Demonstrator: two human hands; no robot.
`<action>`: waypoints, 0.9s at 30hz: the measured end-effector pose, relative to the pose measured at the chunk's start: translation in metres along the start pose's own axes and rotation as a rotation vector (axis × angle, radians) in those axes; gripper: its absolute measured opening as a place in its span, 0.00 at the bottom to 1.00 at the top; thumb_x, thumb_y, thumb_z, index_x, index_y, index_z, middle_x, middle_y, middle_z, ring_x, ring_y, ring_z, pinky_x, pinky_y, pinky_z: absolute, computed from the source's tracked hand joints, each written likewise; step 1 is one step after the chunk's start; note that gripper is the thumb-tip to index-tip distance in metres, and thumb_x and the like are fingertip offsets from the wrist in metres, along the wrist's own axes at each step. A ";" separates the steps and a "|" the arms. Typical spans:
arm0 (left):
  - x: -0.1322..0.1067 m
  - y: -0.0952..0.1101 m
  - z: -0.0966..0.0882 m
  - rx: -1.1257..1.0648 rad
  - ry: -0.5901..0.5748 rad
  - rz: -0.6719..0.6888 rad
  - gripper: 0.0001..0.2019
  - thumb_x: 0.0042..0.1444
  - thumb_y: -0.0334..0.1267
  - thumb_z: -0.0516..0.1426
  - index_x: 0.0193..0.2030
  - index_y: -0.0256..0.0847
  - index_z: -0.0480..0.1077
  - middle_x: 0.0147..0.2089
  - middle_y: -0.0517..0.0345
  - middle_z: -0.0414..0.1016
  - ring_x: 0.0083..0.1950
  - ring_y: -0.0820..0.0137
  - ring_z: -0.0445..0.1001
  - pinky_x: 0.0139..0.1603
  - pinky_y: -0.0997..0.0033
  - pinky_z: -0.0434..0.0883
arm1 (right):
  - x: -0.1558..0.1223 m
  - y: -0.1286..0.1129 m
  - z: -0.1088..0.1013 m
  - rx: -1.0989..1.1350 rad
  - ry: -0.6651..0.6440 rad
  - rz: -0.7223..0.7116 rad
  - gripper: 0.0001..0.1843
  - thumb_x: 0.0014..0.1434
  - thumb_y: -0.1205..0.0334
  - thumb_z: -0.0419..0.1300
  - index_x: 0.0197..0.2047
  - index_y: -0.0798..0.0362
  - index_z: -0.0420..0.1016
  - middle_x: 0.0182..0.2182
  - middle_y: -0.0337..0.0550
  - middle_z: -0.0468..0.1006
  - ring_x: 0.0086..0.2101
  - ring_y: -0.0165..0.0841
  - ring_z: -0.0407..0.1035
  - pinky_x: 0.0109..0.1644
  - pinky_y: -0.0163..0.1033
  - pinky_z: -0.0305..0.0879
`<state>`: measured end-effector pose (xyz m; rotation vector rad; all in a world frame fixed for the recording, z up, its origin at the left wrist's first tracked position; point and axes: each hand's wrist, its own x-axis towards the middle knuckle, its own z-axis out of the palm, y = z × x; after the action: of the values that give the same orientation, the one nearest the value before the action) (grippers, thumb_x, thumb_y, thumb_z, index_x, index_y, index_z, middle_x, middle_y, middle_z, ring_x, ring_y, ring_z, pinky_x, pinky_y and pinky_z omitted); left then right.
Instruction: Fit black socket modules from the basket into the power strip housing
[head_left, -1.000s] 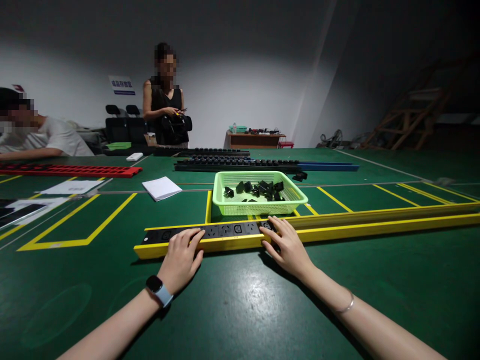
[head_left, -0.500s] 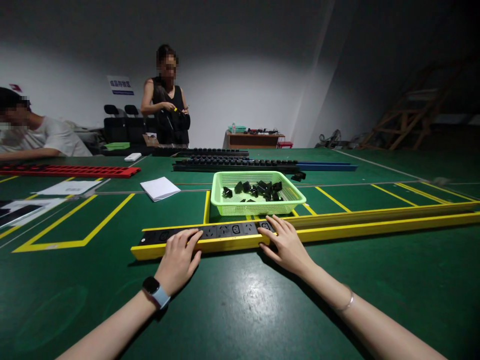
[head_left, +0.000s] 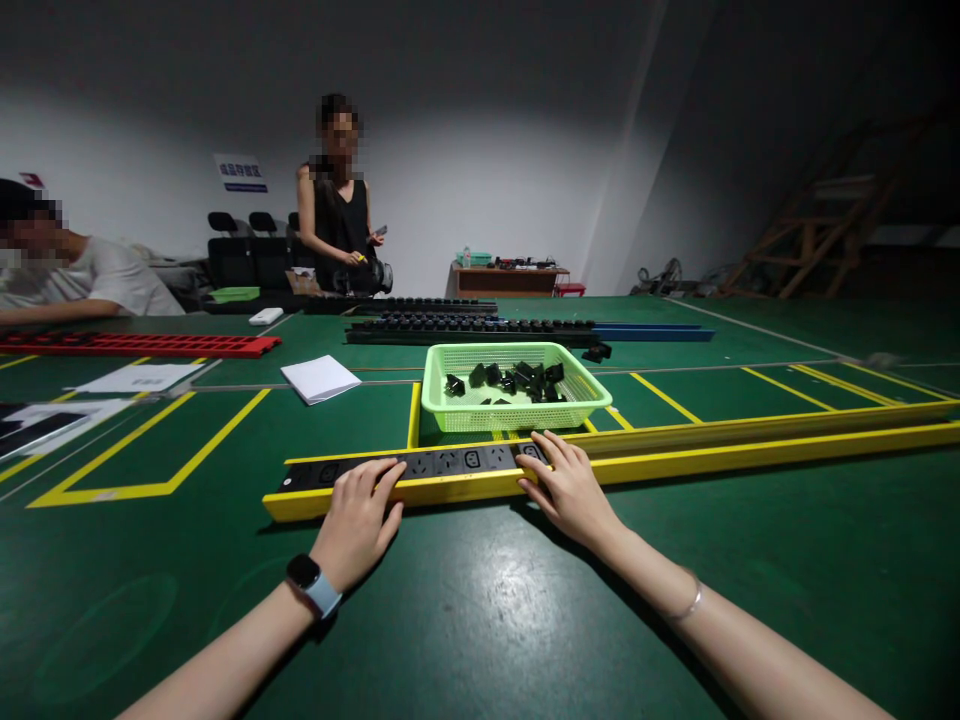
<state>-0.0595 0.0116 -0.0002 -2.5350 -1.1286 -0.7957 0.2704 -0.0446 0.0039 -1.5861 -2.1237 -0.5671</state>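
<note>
A long yellow power strip (head_left: 675, 462) lies across the green table, with black socket modules (head_left: 450, 461) set in its left part. My left hand (head_left: 358, 520) lies flat on the strip's near edge, fingers stretched onto the black sockets. My right hand (head_left: 571, 488) rests on the strip at the last black socket, fingers spread. Neither hand holds anything. Just behind the strip stands a light green basket (head_left: 442, 405) with several loose black socket modules (head_left: 517, 378) in it.
Black strips (head_left: 472, 325), a blue strip (head_left: 652, 333) and a red strip (head_left: 142, 343) lie farther back, with white paper (head_left: 321, 377) at left. A seated person (head_left: 75, 275) is at far left; another person (head_left: 341, 215) stands behind the table.
My hands stay on the strip, almost unmoved. The standing person at the back has shifted slightly right and turned.
</note>
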 end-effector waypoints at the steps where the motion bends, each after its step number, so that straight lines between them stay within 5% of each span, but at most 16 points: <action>1: 0.000 0.000 0.000 -0.002 0.003 0.000 0.22 0.59 0.36 0.52 0.61 0.40 0.59 0.55 0.44 0.67 0.56 0.56 0.64 0.56 0.51 0.63 | 0.000 0.000 0.000 0.001 0.006 0.000 0.17 0.64 0.53 0.52 0.53 0.47 0.72 0.60 0.52 0.64 0.60 0.47 0.55 0.56 0.53 0.56; 16: 0.000 0.000 0.000 -0.008 -0.004 -0.004 0.22 0.60 0.35 0.52 0.61 0.40 0.59 0.55 0.45 0.67 0.57 0.56 0.63 0.57 0.52 0.63 | 0.000 0.001 0.002 0.032 0.011 0.010 0.16 0.65 0.54 0.50 0.49 0.50 0.72 0.59 0.53 0.64 0.61 0.45 0.54 0.56 0.50 0.56; 27: 0.000 0.000 0.000 -0.011 0.003 -0.005 0.22 0.60 0.35 0.52 0.61 0.40 0.59 0.55 0.45 0.67 0.56 0.56 0.64 0.56 0.52 0.63 | -0.004 0.000 -0.004 0.090 0.037 -0.121 0.20 0.64 0.58 0.52 0.58 0.50 0.66 0.60 0.50 0.65 0.60 0.41 0.57 0.63 0.52 0.54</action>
<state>-0.0596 0.0114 -0.0007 -2.5405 -1.1325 -0.8088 0.2716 -0.0498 0.0051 -1.3962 -2.1969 -0.5274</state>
